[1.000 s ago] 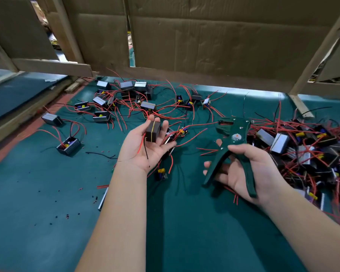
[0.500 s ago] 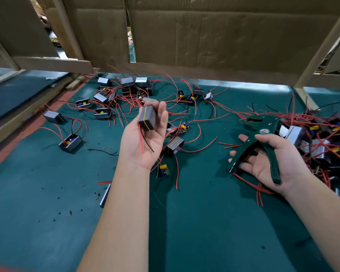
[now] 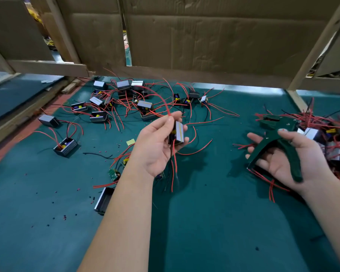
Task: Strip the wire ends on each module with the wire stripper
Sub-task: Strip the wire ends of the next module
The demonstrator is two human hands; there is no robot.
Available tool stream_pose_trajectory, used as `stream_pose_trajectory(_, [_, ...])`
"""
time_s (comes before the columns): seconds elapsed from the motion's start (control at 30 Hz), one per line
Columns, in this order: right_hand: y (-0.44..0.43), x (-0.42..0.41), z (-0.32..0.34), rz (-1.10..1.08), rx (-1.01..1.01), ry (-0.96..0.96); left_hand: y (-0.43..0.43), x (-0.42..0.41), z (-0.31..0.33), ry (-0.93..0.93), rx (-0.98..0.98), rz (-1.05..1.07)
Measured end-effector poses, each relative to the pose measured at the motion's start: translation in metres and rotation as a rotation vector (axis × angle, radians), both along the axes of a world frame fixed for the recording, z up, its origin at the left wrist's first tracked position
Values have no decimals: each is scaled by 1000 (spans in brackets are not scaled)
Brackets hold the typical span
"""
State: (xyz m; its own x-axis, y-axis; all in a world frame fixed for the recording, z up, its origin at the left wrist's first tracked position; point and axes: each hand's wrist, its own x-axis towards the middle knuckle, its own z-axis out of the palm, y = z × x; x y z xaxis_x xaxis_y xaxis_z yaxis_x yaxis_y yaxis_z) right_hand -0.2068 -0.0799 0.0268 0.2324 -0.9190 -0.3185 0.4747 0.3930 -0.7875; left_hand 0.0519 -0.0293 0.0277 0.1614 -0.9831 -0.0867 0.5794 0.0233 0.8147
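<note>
Both forearms reach forward over the green surface (image 3: 214, 222). The left hand (image 3: 155, 148) is raised at centre, its fingers curled round a small black module (image 3: 178, 133) with a silver, yellow-striped face. Its thumb and forefinger pinch one red wire (image 3: 165, 106) that arcs up and away, and other red leads dangle below the palm. The right hand (image 3: 306, 158), palm up and well apart to the right, grips the dark green wire stripper (image 3: 269, 140), thumb on top, handles spread. Loose modules (image 3: 124, 85) lie scattered beyond the left hand. A tangled heap of modules (image 3: 330, 132) sits just beside the right hand.
</note>
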Motion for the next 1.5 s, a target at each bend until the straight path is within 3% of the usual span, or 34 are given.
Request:
stream_pose_trajectory(0.13, [20,-1,-1,214,-11,2,0,-9,0,-130,2,-28])
stream_pose_trajectory(0.27, [39,6,-9,266,-3,-95,-2,-15,-3,-318,16,-20])
stream_pose_trajectory(0.57, [50,19,-5,313,-54,-208,1,-33,-4,-386,-72,34])
stream_pose_trajectory(0.8, [59,25,-3,554,8,-297,1,-43,-5,-512,-221,193])
stream_pose_trajectory(0.93, [63,26,0,734,-46,-465,1,-51,-9,-630,-178,213])
stream_pose_trajectory(1.07, [58,17,2,769,-77,-488,0,-52,-14,-931,-162,312])
stream_pose_trajectory(1.2, [54,13,1,678,-46,-447,0,-55,-15,-851,-102,574])
stream_pose_trajectory(1.3, [53,14,0,574,-17,-385,4,-51,-10,-942,-247,855])
stream_pose_trajectory(1.37, [51,14,-1,569,-1,-421,10,-53,-7,-1083,-468,790])
stream_pose_trajectory(1.43, [51,14,-1,619,-19,-529,14,-58,-6,-1234,-653,523])
stream_pose_trajectory(1.5, [54,15,4,645,-44,-625,15,-62,-7,-1306,-661,263])
